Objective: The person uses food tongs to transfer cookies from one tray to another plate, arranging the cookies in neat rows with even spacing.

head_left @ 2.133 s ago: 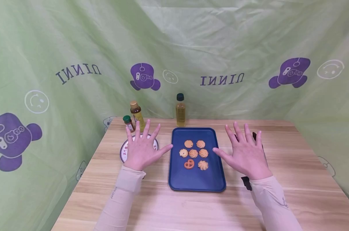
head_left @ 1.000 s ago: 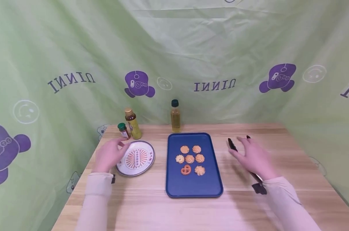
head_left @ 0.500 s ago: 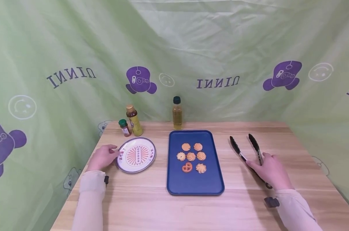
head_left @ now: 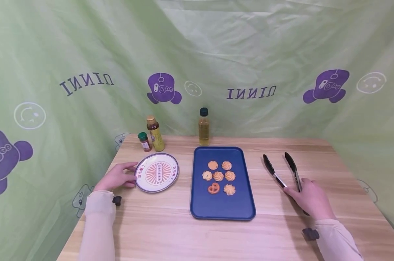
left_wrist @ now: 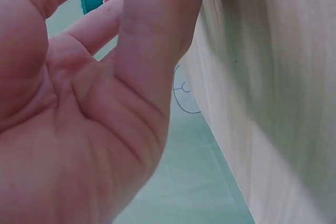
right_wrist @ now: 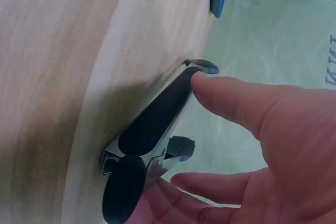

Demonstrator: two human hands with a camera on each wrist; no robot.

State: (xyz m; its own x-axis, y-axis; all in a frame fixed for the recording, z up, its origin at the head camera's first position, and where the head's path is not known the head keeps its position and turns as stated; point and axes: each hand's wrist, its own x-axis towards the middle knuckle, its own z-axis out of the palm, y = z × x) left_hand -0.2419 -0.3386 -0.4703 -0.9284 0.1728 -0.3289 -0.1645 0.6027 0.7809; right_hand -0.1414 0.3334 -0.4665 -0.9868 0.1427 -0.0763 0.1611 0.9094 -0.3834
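My left hand point(head_left: 116, 177) is at the left side of a round white plate point(head_left: 157, 173) with a red sunburst print. Its fingers are loosely bent, with their tips right at the rim. In the left wrist view the fingertips and the plate are out of sight. A pair of tongs point(head_left: 291, 163) with black tips and metal arms lies spread on the right of the table. My right hand point(head_left: 314, 199) grips them near the hinge end. In the right wrist view, the thumb point(right_wrist: 226, 92) presses one black-covered arm while the fingers curl behind the other.
Between the plate and tongs lies a blue tray point(head_left: 221, 208) with several cookies point(head_left: 218, 176) and a pretzel point(head_left: 211, 188). Behind stand a bottle of yellow oil point(head_left: 204, 132), a yellow-labelled bottle point(head_left: 156, 137) and a small green-capped jar point(head_left: 145, 143). A green curtain point(head_left: 249, 47) hangs behind the table.
Both hands came down from spread above the table. The left went to the plate's rim; the right slid back along the tongs towards the hinge end and took hold. Plate and tongs stay put.
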